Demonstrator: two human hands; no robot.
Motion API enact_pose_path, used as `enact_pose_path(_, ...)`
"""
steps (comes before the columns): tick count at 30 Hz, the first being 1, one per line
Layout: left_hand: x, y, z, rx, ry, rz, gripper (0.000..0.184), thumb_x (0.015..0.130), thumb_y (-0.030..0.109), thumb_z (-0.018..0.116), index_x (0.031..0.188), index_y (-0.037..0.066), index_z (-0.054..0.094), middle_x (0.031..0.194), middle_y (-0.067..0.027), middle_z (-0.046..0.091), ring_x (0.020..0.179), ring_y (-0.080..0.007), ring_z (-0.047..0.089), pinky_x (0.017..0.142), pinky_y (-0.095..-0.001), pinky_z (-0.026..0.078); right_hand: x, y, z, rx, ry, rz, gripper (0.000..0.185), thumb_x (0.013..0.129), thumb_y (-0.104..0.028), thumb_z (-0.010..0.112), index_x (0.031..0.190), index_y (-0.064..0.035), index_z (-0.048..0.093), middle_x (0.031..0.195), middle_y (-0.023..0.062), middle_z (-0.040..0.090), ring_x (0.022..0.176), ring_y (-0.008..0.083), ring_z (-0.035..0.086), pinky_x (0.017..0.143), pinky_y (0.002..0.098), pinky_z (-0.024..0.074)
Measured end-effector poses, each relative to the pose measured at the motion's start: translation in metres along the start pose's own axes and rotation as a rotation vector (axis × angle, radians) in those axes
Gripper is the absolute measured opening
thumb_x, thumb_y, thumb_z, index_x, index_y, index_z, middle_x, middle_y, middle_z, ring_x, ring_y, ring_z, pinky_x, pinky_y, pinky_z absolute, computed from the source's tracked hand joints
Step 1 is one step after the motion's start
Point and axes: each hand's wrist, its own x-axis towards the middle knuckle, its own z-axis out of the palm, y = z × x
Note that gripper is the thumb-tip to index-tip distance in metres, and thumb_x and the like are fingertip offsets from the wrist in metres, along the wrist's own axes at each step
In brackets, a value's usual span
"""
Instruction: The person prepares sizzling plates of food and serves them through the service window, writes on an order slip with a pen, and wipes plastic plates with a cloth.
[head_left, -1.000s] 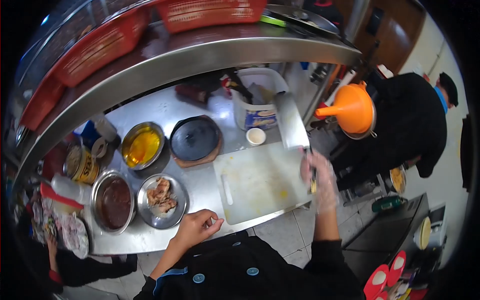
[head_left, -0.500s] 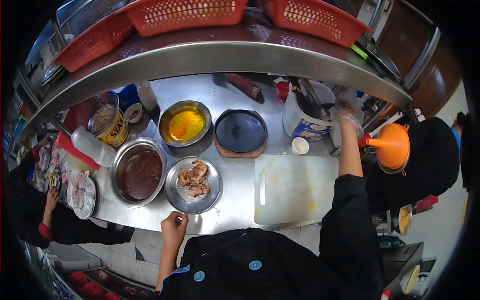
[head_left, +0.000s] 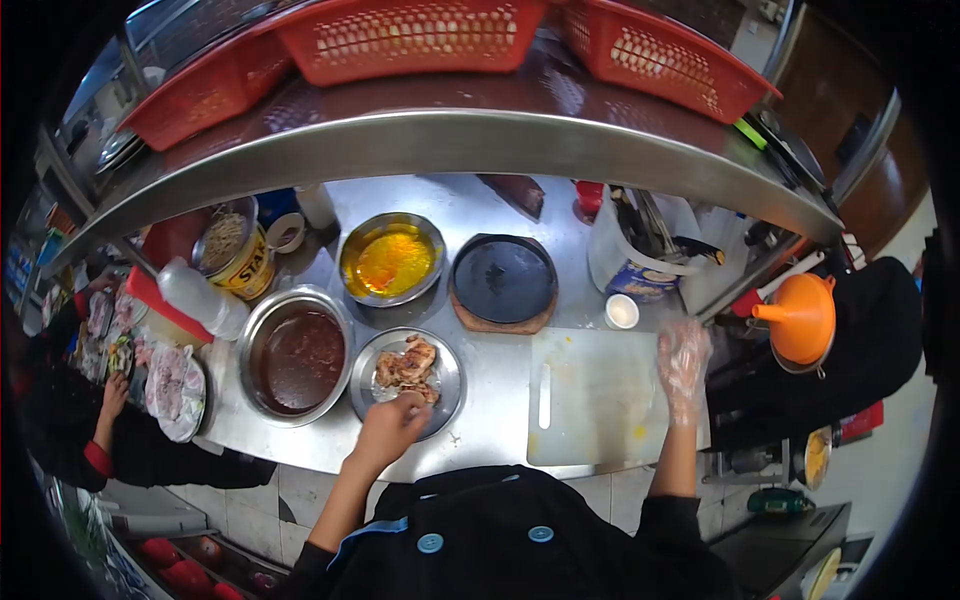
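Note:
My bare left hand (head_left: 393, 430) is over the near part of a round metal plate (head_left: 451, 408), its fingers curled together beside browned cooked chicken pieces (head_left: 408, 362). Whether the fingertips touch the chicken or hold anything is hidden. My right hand (head_left: 684, 368) wears a clear plastic glove and hovers above the right edge of a white cutting board (head_left: 590, 400). Its fingers point forward, slightly blurred, with no object visible in them. A small white cup (head_left: 621, 312) is just beyond the board. Past the plate sits a black sizzling plate (head_left: 503, 280) on a wooden base.
A pot of dark red-brown sauce (head_left: 297, 360) and a bowl of yellow-orange liquid (head_left: 392, 262) stand left. A tub of utensils (head_left: 640, 250) is at the right, near an orange funnel (head_left: 803, 318). The steel shelf (head_left: 450, 150) overhangs the counter. Another person's hand (head_left: 113, 395) is far left.
My gloved right hand has drawn back from beside the utensil tub to the cutting board. My left hand has moved from the counter's front edge up over the chicken plate.

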Motion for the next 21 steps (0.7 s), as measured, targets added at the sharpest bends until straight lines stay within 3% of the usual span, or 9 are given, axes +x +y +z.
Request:
enact_pose_path(2, 0.018, 0.004, 0.013, -0.081, -0.052, 0.145, 0.017, 0.08, 0.021, 0.061, 0.087, 0.006, 0.062, 0.066, -0.0139, 0.062, 0.06, -0.0264, 0.063, 0.056, -0.0346, 0.048, -0.045, -0.004, 0.001, 0.102, -0.188, 0.228, 0.027, 0.082, -0.018, 0.055, 0.105, -0.0064, 0.06, 0.112, 0.0221, 0.051, 0.107, 0.0399, 0.045, 0.094, 0.047, 0.034)
enact_pose_path(4, 0.034, 0.027, 0.026, -0.068, -0.212, 0.155, 0.018, 0.08, 0.022, 0.061, 0.088, 0.006, 0.062, 0.066, -0.014, 0.062, 0.06, -0.0257, 0.062, 0.056, -0.0343, 0.048, -0.106, -0.001, 0.003, 0.063, -0.192, 0.245, 0.026, 0.079, -0.017, 0.056, 0.103, -0.0073, 0.06, 0.106, 0.02, 0.054, 0.102, 0.0383, 0.048, 0.091, 0.0463, 0.0363)
enact_pose_path(6, 0.047, 0.051, 0.049, -0.153, -0.387, 0.201, 0.019, 0.081, 0.023, 0.061, 0.089, 0.005, 0.062, 0.066, -0.0139, 0.062, 0.059, -0.0243, 0.062, 0.056, -0.0328, 0.048, -0.152, -0.011, -0.018, 0.059, -0.348, 0.266, 0.024, 0.076, -0.017, 0.058, 0.099, -0.0082, 0.062, 0.099, 0.0165, 0.056, 0.096, 0.0358, 0.05, 0.086, 0.0469, 0.0392)
enact_pose_path(10, 0.056, 0.098, 0.134, -0.139, -0.89, 0.379, 0.02, 0.081, 0.023, 0.062, 0.091, 0.005, 0.062, 0.066, -0.0124, 0.062, 0.059, -0.022, 0.061, 0.056, -0.0307, 0.048, -0.23, -0.046, -0.108, -0.011, -0.199, 0.758, 0.021, 0.074, -0.015, 0.058, 0.094, -0.0096, 0.063, 0.093, 0.0139, 0.057, 0.09, 0.0328, 0.051, 0.081, 0.0464, 0.0416)
enact_pose_path(12, 0.047, 0.139, 0.182, -0.083, -1.076, 0.545, 0.021, 0.081, 0.023, 0.063, 0.092, 0.005, 0.062, 0.066, -0.0107, 0.062, 0.059, -0.0196, 0.061, 0.057, -0.0294, 0.048, -0.284, -0.039, -0.158, -0.032, -0.154, 0.863, 0.019, 0.075, -0.015, 0.057, 0.092, -0.01, 0.064, 0.094, 0.014, 0.057, 0.091, 0.0327, 0.053, 0.081, 0.0437, 0.0429)
enact_pose_path(15, 0.003, 0.234, 0.26, -0.07, -1.232, 0.739, 0.021, 0.08, 0.021, 0.064, 0.092, 0.004, 0.062, 0.063, -0.0081, 0.059, 0.056, -0.0153, 0.057, 0.056, -0.0281, 0.046, -0.371, -0.031, -0.23, -0.155, -0.134, 1.271, 0.02, 0.075, -0.016, 0.056, 0.092, -0.0101, 0.064, 0.093, 0.0144, 0.058, 0.091, 0.0331, 0.054, 0.081, 0.0419, 0.0441)
enact_pose_path(16, -0.022, 0.267, 0.289, -0.062, -1.253, 0.822, 0.021, 0.08, 0.02, 0.064, 0.092, 0.003, 0.062, 0.062, -0.0075, 0.058, 0.056, -0.0146, 0.056, 0.056, -0.0279, 0.046, -0.405, -0.023, -0.253, -0.186, -0.211, 1.311, 0.023, 0.077, -0.019, 0.055, 0.096, -0.0102, 0.064, 0.092, 0.0141, 0.059, 0.09, 0.0323, 0.056, 0.082, 0.0412, 0.0446)
enact_pose_path(19, -0.116, 0.355, 0.374, -0.059, -1.346, 1.051, 0.022, 0.079, 0.017, 0.064, 0.096, 0.002, 0.06, 0.066, -0.0072, 0.059, 0.059, -0.0145, 0.056, 0.057, -0.0271, 0.046, -0.503, -0.028, -0.298, -0.307, -0.01, 1.479, 0.022, 0.078, -0.023, 0.052, 0.092, -0.0086, 0.062, 0.089, 0.0149, 0.059, 0.089, 0.0301, 0.057, 0.078, 0.0411, 0.0461)
enact_pose_path(21, -0.194, 0.411, 0.414, -0.158, -1.45, 1.197, 0.024, 0.079, 0.017, 0.064, 0.098, 0.002, 0.06, 0.069, -0.008, 0.059, 0.061, -0.0152, 0.057, 0.058, -0.0273, 0.047, -0.544, -0.04, -0.327, -0.149, -0.334, 1.764, 0.02, 0.077, -0.024, 0.05, 0.085, -0.0084, 0.06, 0.091, 0.0155, 0.059, 0.089, 0.0276, 0.058, 0.073, 0.0404, 0.0471)
